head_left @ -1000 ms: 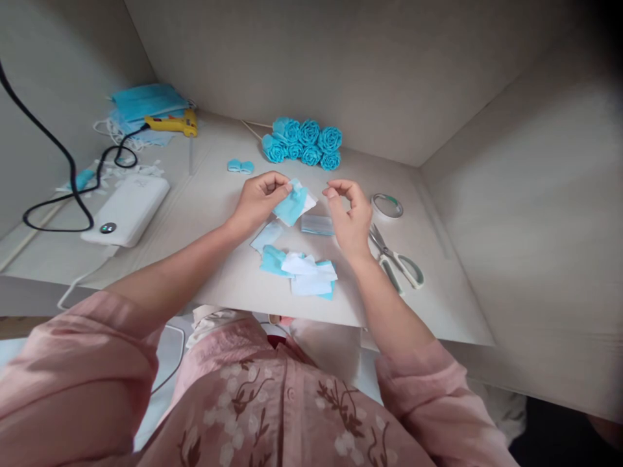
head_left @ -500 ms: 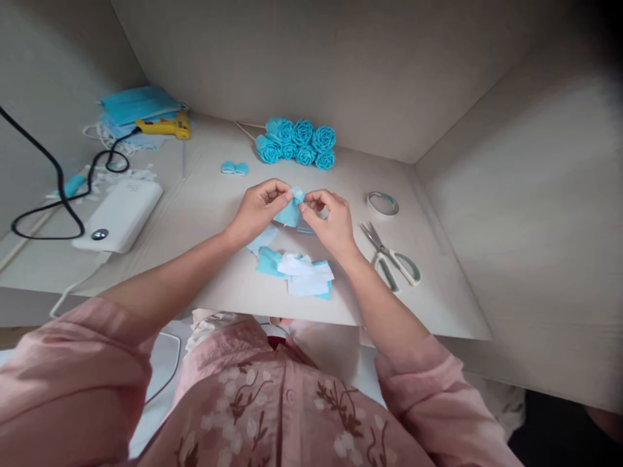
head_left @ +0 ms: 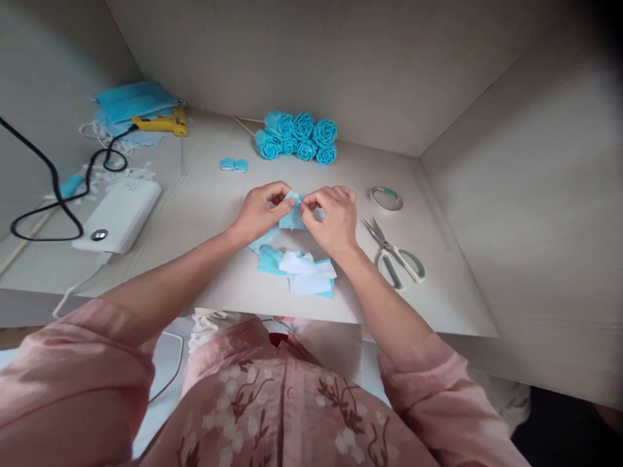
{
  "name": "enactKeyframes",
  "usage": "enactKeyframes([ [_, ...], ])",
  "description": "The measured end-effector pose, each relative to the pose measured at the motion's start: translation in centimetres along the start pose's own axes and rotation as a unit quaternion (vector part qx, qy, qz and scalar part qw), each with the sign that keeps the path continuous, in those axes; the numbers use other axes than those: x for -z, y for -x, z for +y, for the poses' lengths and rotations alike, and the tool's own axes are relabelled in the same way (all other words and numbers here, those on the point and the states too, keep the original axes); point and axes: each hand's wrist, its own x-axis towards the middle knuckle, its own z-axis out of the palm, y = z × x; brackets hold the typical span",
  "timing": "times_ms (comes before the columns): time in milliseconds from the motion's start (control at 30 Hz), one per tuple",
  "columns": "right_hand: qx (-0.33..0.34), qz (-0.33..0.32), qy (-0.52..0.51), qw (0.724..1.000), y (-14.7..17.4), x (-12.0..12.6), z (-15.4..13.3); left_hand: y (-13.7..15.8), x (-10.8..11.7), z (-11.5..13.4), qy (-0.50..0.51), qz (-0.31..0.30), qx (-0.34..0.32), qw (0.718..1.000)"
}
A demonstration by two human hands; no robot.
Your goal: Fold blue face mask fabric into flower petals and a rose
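Between my two hands is a small piece of light blue mask fabric [head_left: 291, 220], pinched along its upper edge. My left hand [head_left: 265, 206] grips the upper left part between thumb and forefinger. Close beside it, my right hand [head_left: 331, 214] pinches the same piece from the right, fingertips nearly meeting the left thumb. The fabric hangs below the fingertips, partly hidden by the right hand. Nearer the table's front edge lie several cut blue and white fabric pieces [head_left: 311, 275], overlapping loosely.
Blue fabric roses [head_left: 302, 149] on sticks lie at the back. Scissors [head_left: 389, 250] and a tape roll [head_left: 386, 199] are on the right. At left are a white power bank [head_left: 119, 217], a yellow glue gun [head_left: 163, 122], masks [head_left: 134, 100] and a small blue folded piece [head_left: 234, 165].
Both hands keep their pinch on the fabric. My right hand has turned slightly, and the hanging part has shifted a little to the right. The whole view has tilted slightly.
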Motion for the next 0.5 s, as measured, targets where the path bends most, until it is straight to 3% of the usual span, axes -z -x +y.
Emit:
enactKeyframes([
  [233, -0.058, 0.005, 0.002, 0.998, -0.2, -0.4, -0.3, 0.4, -0.4, 0.8, -0.045, 0.047, -0.018, 0.998],
  [333, -0.117, 0.000, -0.065, 0.991, -0.3, -0.6, -0.2, 0.5, -0.5, 0.6, -0.027, 0.059, -0.020, 0.998],
  [400, -0.171, -0.019, -0.177, 0.969, -0.3, -0.8, 0.3, 0.4, -0.5, 0.3, 0.017, 0.065, 0.004, 0.998],
  [500, -0.255, -0.042, -0.355, 0.898, -0.3, -1.0, 1.4, 0.1, -0.5, -0.3, 0.117, 0.086, 0.058, 0.988],
])
